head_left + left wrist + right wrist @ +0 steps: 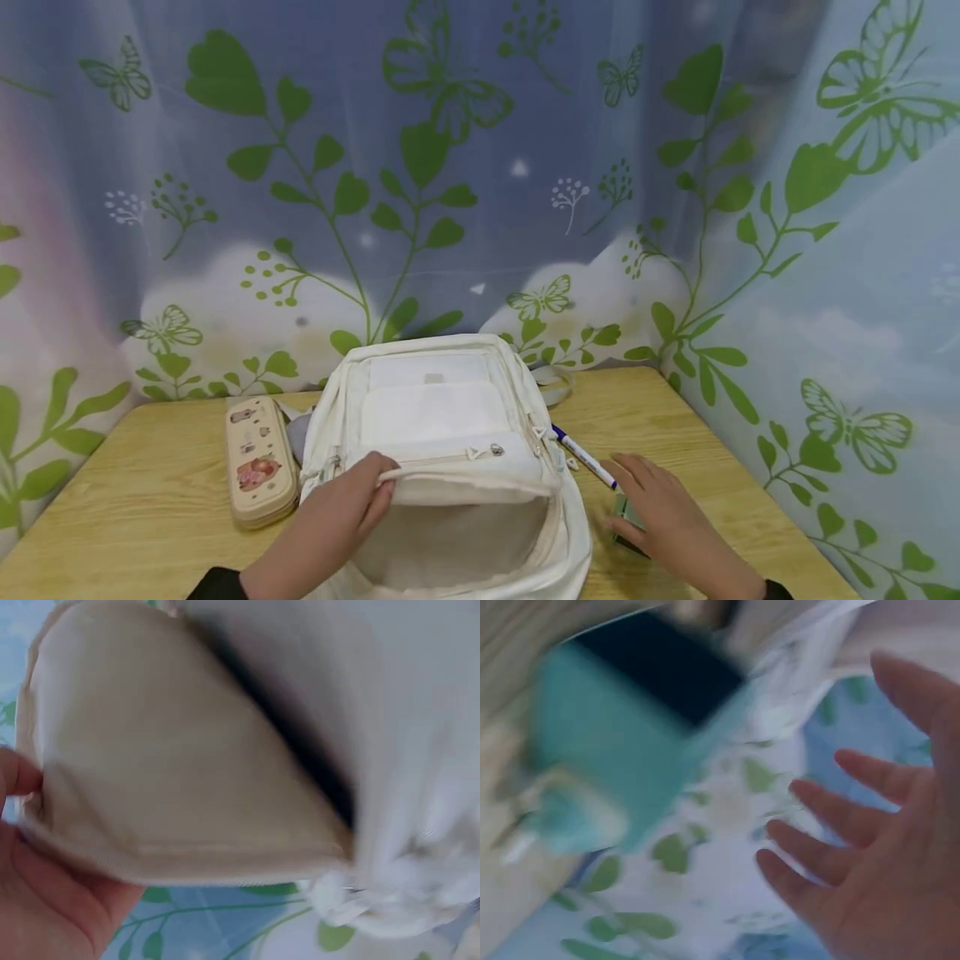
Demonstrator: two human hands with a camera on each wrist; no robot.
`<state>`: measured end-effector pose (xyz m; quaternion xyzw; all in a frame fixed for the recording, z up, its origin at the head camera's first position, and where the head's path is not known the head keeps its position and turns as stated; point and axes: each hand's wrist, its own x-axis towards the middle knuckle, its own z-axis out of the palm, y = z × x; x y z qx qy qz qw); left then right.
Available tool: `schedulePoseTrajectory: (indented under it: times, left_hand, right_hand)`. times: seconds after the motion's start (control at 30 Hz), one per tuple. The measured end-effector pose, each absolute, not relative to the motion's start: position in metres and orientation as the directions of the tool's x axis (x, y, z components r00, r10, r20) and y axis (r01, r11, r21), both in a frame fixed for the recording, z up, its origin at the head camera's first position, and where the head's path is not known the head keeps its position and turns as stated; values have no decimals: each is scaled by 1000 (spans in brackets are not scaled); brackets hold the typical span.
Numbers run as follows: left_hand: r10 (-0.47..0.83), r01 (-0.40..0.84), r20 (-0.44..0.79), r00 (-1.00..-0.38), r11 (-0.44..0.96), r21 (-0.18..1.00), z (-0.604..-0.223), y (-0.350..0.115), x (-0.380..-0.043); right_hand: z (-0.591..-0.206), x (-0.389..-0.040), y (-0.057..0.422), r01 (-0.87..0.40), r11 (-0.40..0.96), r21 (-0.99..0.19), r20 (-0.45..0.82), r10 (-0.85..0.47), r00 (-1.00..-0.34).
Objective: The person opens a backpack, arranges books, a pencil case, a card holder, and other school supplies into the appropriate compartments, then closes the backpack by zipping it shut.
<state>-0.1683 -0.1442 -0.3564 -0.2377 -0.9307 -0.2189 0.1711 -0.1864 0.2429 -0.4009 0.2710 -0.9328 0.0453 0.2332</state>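
Note:
A white backpack (435,417) lies on the table with its main compartment gaping toward me. My left hand (337,517) pinches the edge of its lifted flap between thumb and fingers; the flap's pale lining (165,750) fills much of the left wrist view. To the right of the bag, my right hand (663,512) hovers with fingers spread, near a small green box-like thing (615,712) with a dark panel. A gap shows between them in the right wrist view, where the green thing is blurred. Just beyond that hand lies a white marker (588,458) with blue ends.
A cream pencil case (258,467) with printed pictures lies left of the backpack. The wooden table (165,467) ends at a patterned curtain (525,208) behind and on the right. A pale strap (555,383) sticks out behind the bag.

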Motion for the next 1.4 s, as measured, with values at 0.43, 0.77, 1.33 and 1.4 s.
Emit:
schedulePoseTrajectory:
  times: [0.43, 0.77, 1.33, 1.4]
  left_hand:
    - [296, 524, 495, -817, 739, 423, -289, -155, -205]
    - [232, 498, 508, -830, 718, 486, -285, -157, -221]
    - [211, 564, 594, -776, 654, 505, -281, -145, -218]
    - [218, 563, 587, -779, 656, 503, -281, -146, -213]
  right_hand:
    - [-426, -206, 274, -315, 929, -195, 161, -287, -944]
    - [-398, -210, 263, -178, 962, -205, 156, -147, -977]
    - [-354, -244, 52, -740, 673, -18, 185, -725, -664]
    - [-361, -255, 31, -735, 678, -23, 209, -715, -667]
